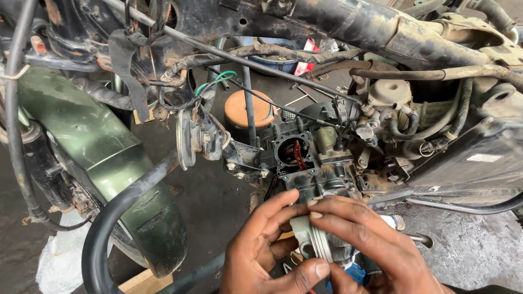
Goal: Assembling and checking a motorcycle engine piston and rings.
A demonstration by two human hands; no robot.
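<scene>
Both my hands hold a grey metal piston (317,238) low in the middle of the head view. My left hand (261,251) grips it from the left, thumb under its rim. My right hand (362,239) covers its top and right side with the fingers laid across. Just above them sits the open engine block (297,155) of a stripped motorcycle, with a round bore and a dark red part inside.
A dark green fender (103,158) and black curved tube (117,218) stand to the left. Cables, hoses and the black frame (348,24) cross above. An orange-lidded container (249,109) sits on the grimy floor (474,245) behind the engine.
</scene>
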